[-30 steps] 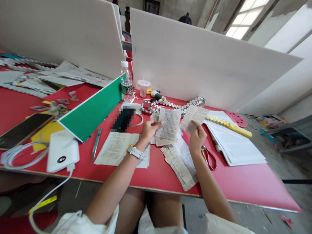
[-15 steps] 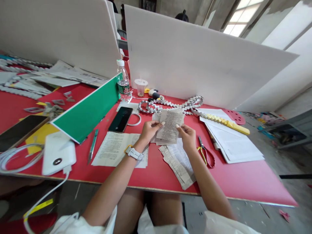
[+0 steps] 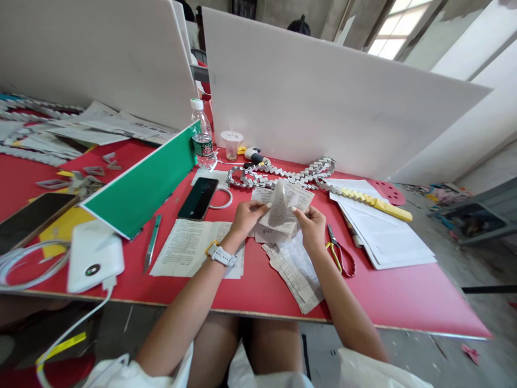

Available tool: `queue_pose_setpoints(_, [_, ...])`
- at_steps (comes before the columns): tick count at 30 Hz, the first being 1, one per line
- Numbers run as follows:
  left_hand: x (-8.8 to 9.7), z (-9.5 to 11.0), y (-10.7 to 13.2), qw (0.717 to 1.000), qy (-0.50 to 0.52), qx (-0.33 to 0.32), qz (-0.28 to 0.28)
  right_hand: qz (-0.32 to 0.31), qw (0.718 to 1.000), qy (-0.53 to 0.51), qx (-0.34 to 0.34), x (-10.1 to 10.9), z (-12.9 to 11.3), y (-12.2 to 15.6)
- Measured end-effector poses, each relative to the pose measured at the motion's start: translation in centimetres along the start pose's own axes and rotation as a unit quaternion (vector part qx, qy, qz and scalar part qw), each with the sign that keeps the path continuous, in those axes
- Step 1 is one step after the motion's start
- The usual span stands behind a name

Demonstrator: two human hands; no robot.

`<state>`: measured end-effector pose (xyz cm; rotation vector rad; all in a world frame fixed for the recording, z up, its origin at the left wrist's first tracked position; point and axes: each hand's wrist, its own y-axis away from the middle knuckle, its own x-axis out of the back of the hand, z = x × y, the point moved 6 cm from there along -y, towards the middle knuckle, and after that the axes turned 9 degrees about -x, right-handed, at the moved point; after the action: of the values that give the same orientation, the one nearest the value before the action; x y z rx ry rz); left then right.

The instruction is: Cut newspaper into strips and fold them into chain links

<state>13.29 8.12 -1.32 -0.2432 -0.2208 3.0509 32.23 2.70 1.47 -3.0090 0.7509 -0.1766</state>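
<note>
Both my hands pinch a small printed sheet of paper [image 3: 286, 213] above the red table, and the sheet bends between them. My left hand [image 3: 249, 218], with a pale watch on the wrist, grips its left edge between thumb and fingers. On the right side, my right hand [image 3: 310, 225] closes its thumb and fingers on the paper. More printed paper lies partly hidden beneath. Loose printed strips [image 3: 297, 275] spread out below my right hand. To the left of my left wrist lies a larger printed sheet [image 3: 181, 248].
Red-handled pliers [image 3: 341, 253] lie right of my right hand, near stacked white paper [image 3: 388, 237]. A folded-paper chain [image 3: 299, 175] runs behind. A phone [image 3: 197, 198], a cutter knife [image 3: 152, 242], a green board [image 3: 141, 183], a water bottle [image 3: 203, 143] and a power bank [image 3: 96, 258] sit left.
The paper in my hands was flat and is now bent over, with its upper part curling and its right side spread further right. My right hand has shifted slightly.
</note>
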Motion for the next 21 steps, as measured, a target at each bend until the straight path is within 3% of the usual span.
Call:
queue_pose_setpoints(3, [0.6, 1.0, 0.1, 0.998, -0.042, -0.037, 0.030, 0.076, 0.987, 0.098, 0.099, 0.8, -1.6, 0.6])
queue_pose_setpoints(6, [0.5, 2.6, 0.5, 0.994, -0.067, -0.078, 0.021, 0.140, 0.931, 0.206, 0.268, 0.8, -3.9, 2.1])
queue_pose_setpoints(8, [-0.1, 3.2, 0.9, 0.994, -0.072, -0.083, -0.017, 0.116, 0.893, 0.248, 0.357, 0.0, -4.7, 3.1])
queue_pose_setpoints(10, [-0.5, 3.4, 1.2, 0.992, -0.092, -0.082, -0.035, 0.074, 0.873, 0.266, 0.403, -0.9, -4.9, 3.7])
queue_pose_setpoints(13, [-0.2, 3.3, 1.1, 0.988, -0.132, -0.086, -0.002, 0.079, 0.887, 0.246, 0.384, -0.7, -4.8, 3.5])
queue_pose_setpoints(16, [0.6, 3.2, 0.7, 0.985, -0.143, -0.091, 0.027, 0.172, 0.926, 0.173, 0.289, 1.5, -4.6, 2.3])
queue_pose_setpoints(19, [1.3, 3.8, 0.2, 0.982, -0.162, -0.093, 0.020, 0.233, 0.946, 0.119, 0.189, 3.7, -4.5, 1.2])
queue_pose_setpoints(21, [1.5, 4.5, 0.1, 0.977, -0.187, -0.107, -0.002, 0.228, 0.955, 0.106, 0.160, 4.4, -4.8, 0.6])
